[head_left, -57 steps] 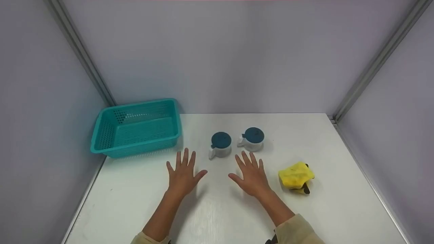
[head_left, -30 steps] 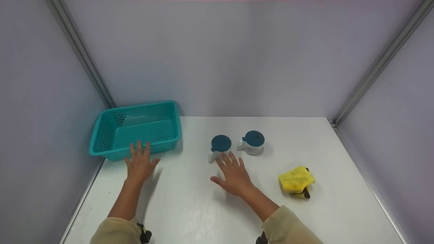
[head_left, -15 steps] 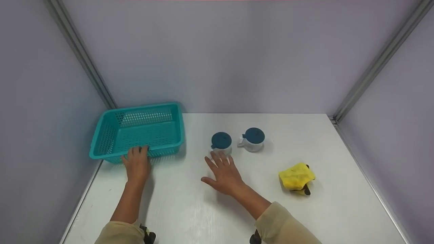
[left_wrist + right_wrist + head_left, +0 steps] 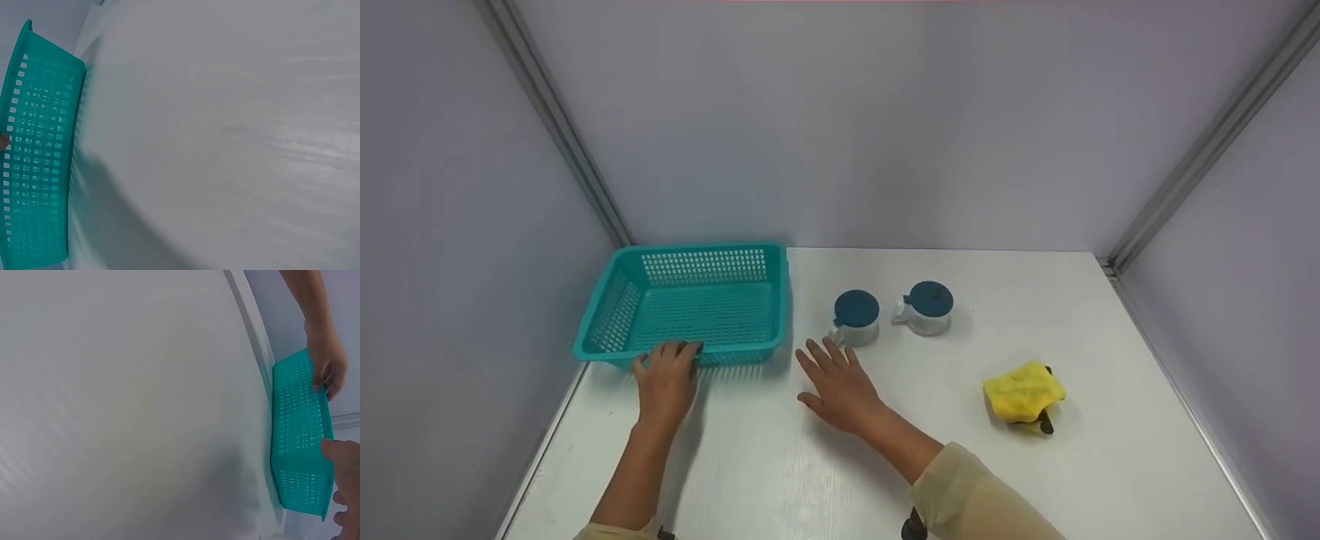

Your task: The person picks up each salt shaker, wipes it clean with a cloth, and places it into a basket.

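Observation:
In the head view, a teal plastic basket (image 4: pixel 746 355) with perforated walls stands at the back left. My left hand (image 4: pixel 666 384) grips its near rim, fingers hooked over the edge; the right wrist view shows that hand (image 4: pixel 328 363) with the thumb outside the wall. My right hand (image 4: pixel 840 388) hovers over the table with fingers spread, just in front of a clear jar (image 4: pixel 856 330) with a dark blue lid and a handle. Beside that stands a second such jar (image 4: pixel 928 319). In the left wrist view the basket (image 4: pixel 42 146) shows side-on.
A crumpled yellow cloth (image 4: pixel 1024 391) with dark spots lies at the right of the white table (image 4: pixel 825 480). Grey walls close off the back and both sides, and the basket is close to the back left corner.
My left hand moved left to the basket, curled over its near rim and has shifted it right and turned it straighter. My right hand moved left, past the front of the left jar.

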A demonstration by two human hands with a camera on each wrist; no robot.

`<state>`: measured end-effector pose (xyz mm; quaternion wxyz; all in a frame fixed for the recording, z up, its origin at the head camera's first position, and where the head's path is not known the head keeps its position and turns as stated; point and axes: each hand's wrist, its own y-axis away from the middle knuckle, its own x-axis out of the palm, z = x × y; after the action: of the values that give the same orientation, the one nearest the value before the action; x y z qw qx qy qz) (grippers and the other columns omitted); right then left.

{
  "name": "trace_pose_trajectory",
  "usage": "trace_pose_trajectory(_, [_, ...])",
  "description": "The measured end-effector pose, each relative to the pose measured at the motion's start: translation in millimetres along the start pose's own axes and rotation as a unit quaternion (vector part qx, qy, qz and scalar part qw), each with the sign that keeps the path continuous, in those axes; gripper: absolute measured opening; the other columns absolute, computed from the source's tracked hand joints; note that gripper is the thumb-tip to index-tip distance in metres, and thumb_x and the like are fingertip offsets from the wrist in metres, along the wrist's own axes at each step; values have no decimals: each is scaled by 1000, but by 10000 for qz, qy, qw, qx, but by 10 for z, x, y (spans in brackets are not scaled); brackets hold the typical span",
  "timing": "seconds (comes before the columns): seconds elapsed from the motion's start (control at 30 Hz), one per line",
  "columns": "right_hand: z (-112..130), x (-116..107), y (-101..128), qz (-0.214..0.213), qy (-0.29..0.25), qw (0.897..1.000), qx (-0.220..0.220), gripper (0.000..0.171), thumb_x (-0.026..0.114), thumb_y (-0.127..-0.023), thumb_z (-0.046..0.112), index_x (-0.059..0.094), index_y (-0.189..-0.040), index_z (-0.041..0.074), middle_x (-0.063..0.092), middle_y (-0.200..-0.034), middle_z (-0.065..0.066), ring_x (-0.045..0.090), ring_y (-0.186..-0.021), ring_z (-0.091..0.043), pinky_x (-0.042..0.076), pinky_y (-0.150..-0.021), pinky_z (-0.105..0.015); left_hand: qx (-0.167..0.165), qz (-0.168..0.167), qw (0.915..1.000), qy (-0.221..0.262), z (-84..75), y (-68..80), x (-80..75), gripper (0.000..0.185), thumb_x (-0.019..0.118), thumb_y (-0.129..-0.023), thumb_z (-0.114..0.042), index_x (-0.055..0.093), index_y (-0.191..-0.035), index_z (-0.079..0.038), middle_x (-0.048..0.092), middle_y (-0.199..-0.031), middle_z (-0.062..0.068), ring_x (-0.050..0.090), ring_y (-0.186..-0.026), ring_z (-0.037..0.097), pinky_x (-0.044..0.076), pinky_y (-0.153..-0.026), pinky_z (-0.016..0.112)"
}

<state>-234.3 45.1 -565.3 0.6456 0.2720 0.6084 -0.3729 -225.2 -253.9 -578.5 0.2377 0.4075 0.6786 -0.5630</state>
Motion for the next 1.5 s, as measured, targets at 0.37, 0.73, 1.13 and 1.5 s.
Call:
trace_pose_trajectory(0.37, [137, 42, -31, 176, 273, 9990, -303, 59, 42, -105, 41, 22, -158, 23, 25, -163, 0, 18, -152, -24, 24, -121, -50, 382, -213, 9986, 304, -61, 134, -71, 20, 76, -83, -2, 75, -102, -9, 70, -99, 13, 64, -100, 36, 43, -89, 66])
trace_pose_trajectory(0.73, [150, -10, -69, -963, 220, 9923, -747, 42, 56, -101, 26, 49, -143, 20, 48, -146, -2, 40, -141, -19, 37, -115, -42, 568, -367, 9970, 372, -84, 179, -86, 21, 77, -79, 4, 75, -98, -5, 70, -98, 15, 64, -98, 37, 43, -90, 68])
trace_pose_trajectory(1.13, [116, 23, -73, -1342, 200, 9864, -925, 43, 62, -98, 19, 52, -140, 20, 50, -141, -3, 46, -135, -20, 44, -110, -43, 668, -192, 9962, 531, -107, 172, -122, 29, 80, -76, 6, 77, -101, -9, 70, -98, 14, 64, -100, 36, 44, -90, 66])
trace_pose_trajectory(1.5, [162, 42, -47, -1031, 290, 9907, -841, 41, 58, -100, 24, 51, -139, 16, 48, -148, -1, 39, -142, -16, 39, -114, -38, 596, -205, 9960, 629, -80, 232, -159, 24, 82, -77, -3, 77, -100, -7, 69, -99, 13, 63, -100, 35, 44, -90, 62])
